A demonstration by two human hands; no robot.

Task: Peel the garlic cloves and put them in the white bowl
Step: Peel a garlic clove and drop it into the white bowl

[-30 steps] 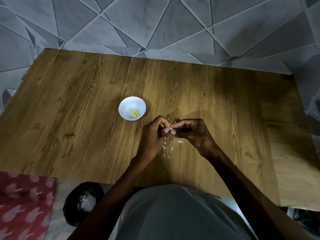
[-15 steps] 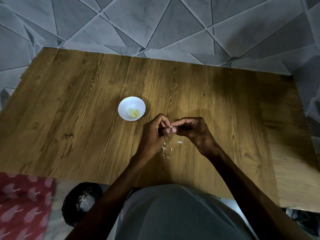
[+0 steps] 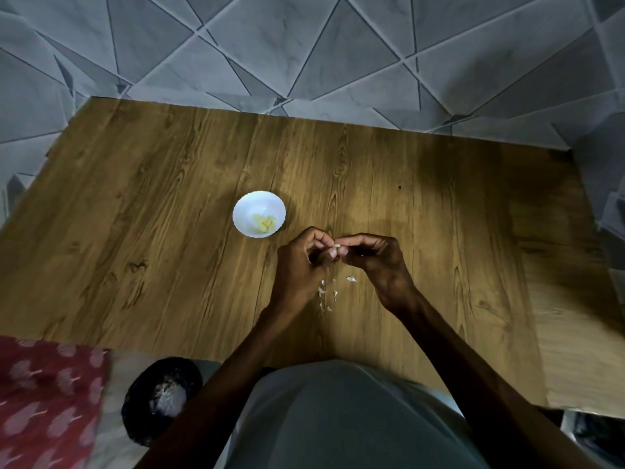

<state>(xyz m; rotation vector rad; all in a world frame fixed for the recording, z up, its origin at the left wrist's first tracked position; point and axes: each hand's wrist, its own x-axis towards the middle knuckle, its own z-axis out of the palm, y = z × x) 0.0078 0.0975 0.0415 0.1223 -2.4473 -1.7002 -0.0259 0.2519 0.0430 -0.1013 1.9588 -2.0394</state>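
Because the light is dim and pools only at the middle of the desk [image 3: 135,238], much at the edges is hard to read: at the lower left a red patterned cloth [image 3: 44,401] is cut off by the frame, and just beside it a dark round thing [image 3: 162,397] with something pale inside is too blurred to name. Right of that, the person's grey garment [image 3: 338,421] hides part of the desk's near edge, and the desk's right end sinks into shadow. Both hands meet fingertip to fingertip near the middle of the desk. The left hand [image 3: 301,262] has its fingers curled, and its thumb and forefinger pinch a garlic clove [image 3: 337,245]. The right hand [image 3: 375,262], curled likewise, pinches the same clove from the other side. So little of the clove shows between the fingertips, a small pale yellowish nub, that I cannot tell how much skin is still on it. Left of the hands and a little farther back, near the left hand but apart from it, stands the white bowl [image 3: 259,214]. It holds a small heap of pale yellow peeled cloves [image 3: 265,224] toward its near right side. Thin white scraps of skin [image 3: 326,292] lie scattered on the desk between the two wrists.
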